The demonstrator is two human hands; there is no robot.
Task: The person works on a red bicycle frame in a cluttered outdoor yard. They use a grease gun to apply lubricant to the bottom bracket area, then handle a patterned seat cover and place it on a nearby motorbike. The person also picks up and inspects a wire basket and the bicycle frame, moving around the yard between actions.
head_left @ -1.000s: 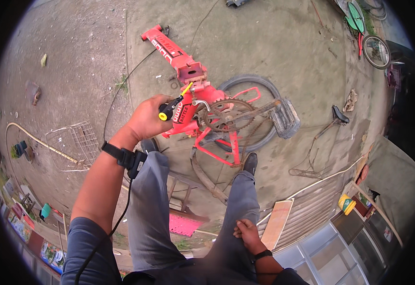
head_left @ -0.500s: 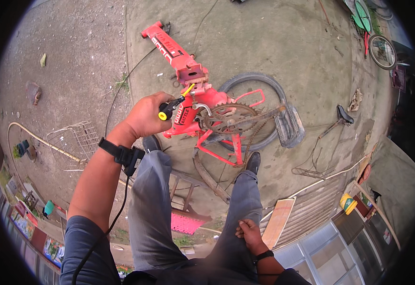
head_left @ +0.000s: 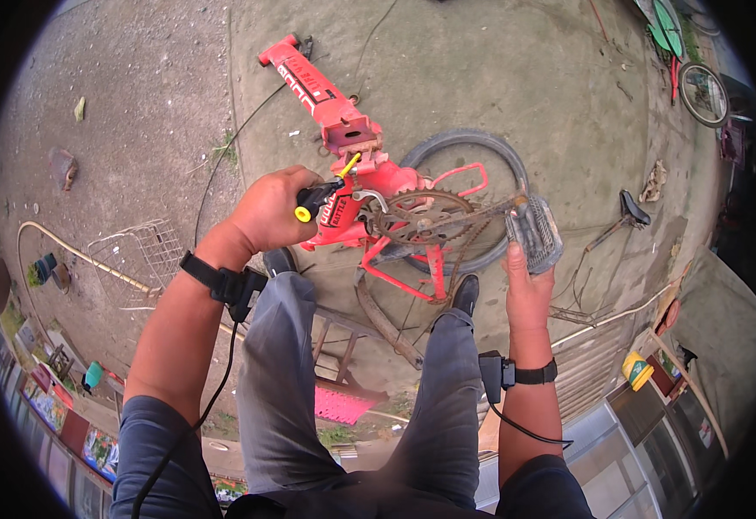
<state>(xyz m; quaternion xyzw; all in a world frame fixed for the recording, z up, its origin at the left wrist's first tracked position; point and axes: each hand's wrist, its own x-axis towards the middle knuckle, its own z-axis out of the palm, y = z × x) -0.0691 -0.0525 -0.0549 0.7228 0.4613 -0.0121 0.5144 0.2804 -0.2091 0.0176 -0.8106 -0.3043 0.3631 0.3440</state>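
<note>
Head view, screwdriver in left hand, pedal against right fingers

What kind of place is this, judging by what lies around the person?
Probably an outdoor yard used for bicycle repair. The ground is bare concrete and dirt; a red bike frame lies on it, with a loose saddle, a wire basket and a spare wheel scattered around.

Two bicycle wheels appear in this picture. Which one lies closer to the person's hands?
The black-tyred wheel behind the red bicycle frame, just above the right hand. The other wheel lies apart, far at the upper right edge.
</note>
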